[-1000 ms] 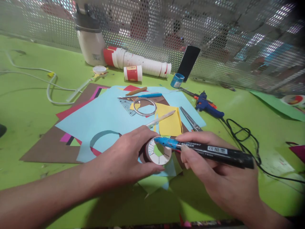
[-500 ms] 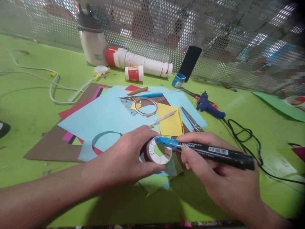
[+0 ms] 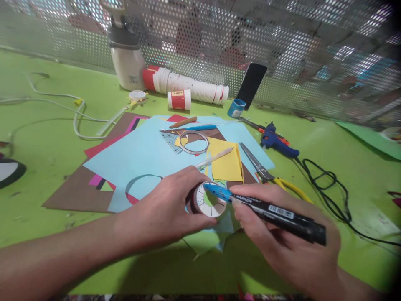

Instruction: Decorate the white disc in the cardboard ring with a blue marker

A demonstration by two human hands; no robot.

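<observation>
My left hand (image 3: 169,205) is wrapped round a small round piece (image 3: 209,210) with a white ring face, dark dividing lines, blue dots and a green middle. My right hand (image 3: 275,225) grips a black permanent marker (image 3: 278,217) with a blue-smeared front end. The marker's tip is at the upper part of the ring, touching it or just over it. Beyond the hands are a yellow paper piece (image 3: 224,165), a white pencil (image 3: 217,156) and a silver ring (image 3: 194,142) on blue paper (image 3: 125,154).
Scissors (image 3: 257,163) with yellow handles and a blue glue gun (image 3: 275,140) with a black cable lie at the right. Behind are stacked paper cups (image 3: 188,85), a red-white cup (image 3: 179,100), a blue jar (image 3: 236,108), a phone (image 3: 252,85) and a white bottle (image 3: 128,65).
The marker's rear end has dropped a little with my right hand, and more of the scissors' yellow handles shows. The view has shifted slightly. My left hand keeps its hold.
</observation>
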